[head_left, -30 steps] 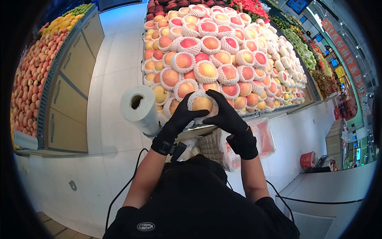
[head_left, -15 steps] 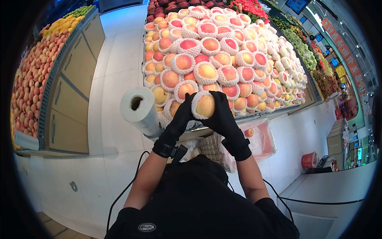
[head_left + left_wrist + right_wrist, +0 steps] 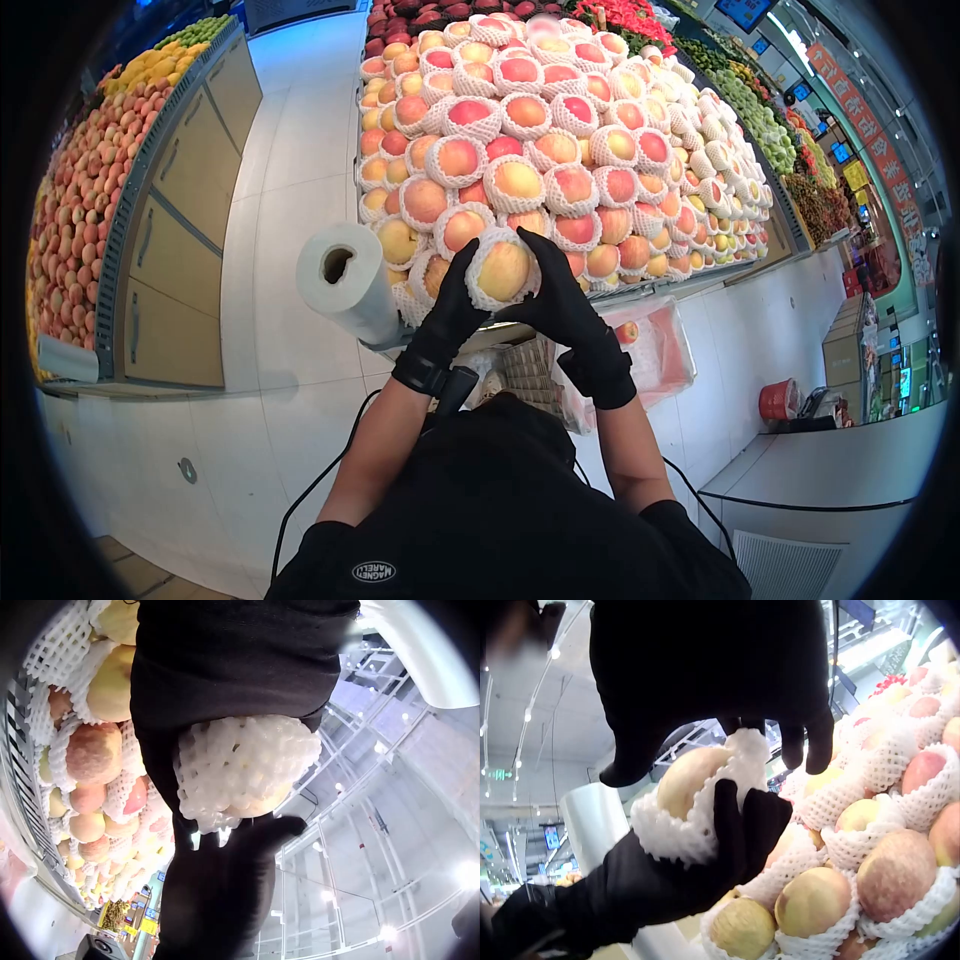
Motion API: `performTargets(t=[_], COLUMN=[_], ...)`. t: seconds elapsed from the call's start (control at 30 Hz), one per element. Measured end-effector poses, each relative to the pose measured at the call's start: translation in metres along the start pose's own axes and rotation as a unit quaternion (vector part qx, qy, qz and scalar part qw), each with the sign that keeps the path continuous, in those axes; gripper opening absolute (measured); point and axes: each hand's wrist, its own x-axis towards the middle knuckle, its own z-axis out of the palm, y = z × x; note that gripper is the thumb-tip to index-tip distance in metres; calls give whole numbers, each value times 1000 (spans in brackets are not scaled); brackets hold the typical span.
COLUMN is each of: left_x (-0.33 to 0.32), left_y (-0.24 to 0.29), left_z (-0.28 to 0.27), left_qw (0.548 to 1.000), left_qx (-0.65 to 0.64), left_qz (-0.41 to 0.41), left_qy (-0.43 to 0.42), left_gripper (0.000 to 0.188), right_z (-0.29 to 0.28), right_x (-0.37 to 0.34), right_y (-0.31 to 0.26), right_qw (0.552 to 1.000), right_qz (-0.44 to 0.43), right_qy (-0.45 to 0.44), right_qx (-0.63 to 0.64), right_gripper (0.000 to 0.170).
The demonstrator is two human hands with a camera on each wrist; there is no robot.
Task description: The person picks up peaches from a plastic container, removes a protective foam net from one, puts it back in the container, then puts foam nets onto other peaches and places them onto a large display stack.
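Observation:
An apple (image 3: 503, 270) in a white foam net is held between both black-gloved hands, just in front of the fruit pile. My left hand (image 3: 458, 300) grips it from the left; the right wrist view shows the fingers curled over the foam net (image 3: 705, 825). From the right, my right hand (image 3: 560, 295) curves round the fruit, fingers at its far upper side and thumb near its lower edge. That thumb stands off from the fruit in the right wrist view. In the left wrist view the left hand (image 3: 240, 667) covers the top of the netted apple (image 3: 251, 769).
Netted apples (image 3: 575, 185) are heaped on the stand ahead. A roll of plastic bags (image 3: 345, 275) stands at its near left corner. A lined crate (image 3: 660, 345) with an apple inside sits below right. Another fruit stand (image 3: 170, 200) runs along the left.
The apple has been turned between the hands and sits slightly more to the left. The right hand has shifted round its side, and its thumb has moved down off the apple's face.

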Motion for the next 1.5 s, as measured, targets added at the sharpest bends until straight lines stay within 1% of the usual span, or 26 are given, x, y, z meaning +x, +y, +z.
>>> performTargets(t=[0.07,0.13,0.2,0.23,0.27,0.3,0.4,0.43,0.47,0.5,0.57,0.63,0.67,0.73,0.77,0.8,0.83,0.9,0.97,1.03,1.1,1.17,1.23,1.33,1.43,1.5], left_x=[1,2,-2,-6,-7,-3,-15,-18,-12,-6,-11,-11,-9,-8,-9,-9,-8,-3,1,14,33,43,54,58,60,60], left_y=[1,-1,-18,-25,-21,9,1,0,-5,-10,-10,-37,-33,-24,-21,-17,-12,-11,-23,6,-8,1,-1,-28,-36,-39], left_z=[1,1,8,10,11,9,3,1,-1,-3,2,8,10,17,19,21,21,25,33,36,42,47,49,38,26,21], left_qw=[999,998,989,973,949,899,945,959,886,771,863,801,802,804,885,925,956,981,985,991,945,957,908,894,907,912], left_qx=[-25,-45,-126,-201,-274,-379,-326,-274,-424,-560,-444,-524,-522,-518,-400,-318,-233,-135,-113,-45,-239,-197,-334,-396,-370,-360], left_qz=[-25,-52,-64,-102,-138,-203,-12,-69,-188,-295,-238,-287,-286,-286,-233,-207,-179,-141,-128,-125,-222,-213,-253,-202,-177,-160], left_qy=[8,3,43,55,73,81,-31,-21,2,68,44,44,50,61,42,25,9,-5,0,-11,-5,-7,21,61,97,114], left_gripper=[70,69,61,57,55,53,62,59,52,47,47,47,46,46,46,46,46,46,47,47,48,49,47,46,45,43], right_z=[-9,-17,-12,-2,7,17,35,38,38,36,22,17,16,14,14,11,2,-4,-10,-19,-30,-51,-81,-129,-172,-197], right_x=[-1,1,4,3,5,5,5,4,4,3,5,3,2,-2,-3,-3,-1,1,5,11,20,31,46,68,94,114], right_y=[0,-6,-15,-10,-14,-16,-10,-9,-10,-12,-22,-13,-8,-3,-2,-2,-4,4,10,16,28,38,43,68,99,120], right_qw=[993,1000,996,996,995,995,995,996,996,996,998,999,999,998,999,999,1000,999,999,1000,999,999,998,995,991,987], right_qz=[50,29,6,-29,-33,-34,-33,-32,-27,-22,-23,-9,-1,-1,2,5,13,31,31,12,-5,1,-2,11,20,-15], right_qy=[-8,8,16,9,-6,3,31,41,43,45,47,16,1,18,28,39,25,15,18,16,25,35,54,76,92,120], right_qx=[104,-1,-84,-88,-98,-97,-84,-77,-75,-72,-24,-41,-49,-56,-38,-20,13,11,-1,-16,-26,-26,-38,-57,-95,-103], right_gripper=[110,116,119,122,121,118,108,105,102,98,89,87,86,89,89,89,93,96,101,100,97,92,92,99,110,102])
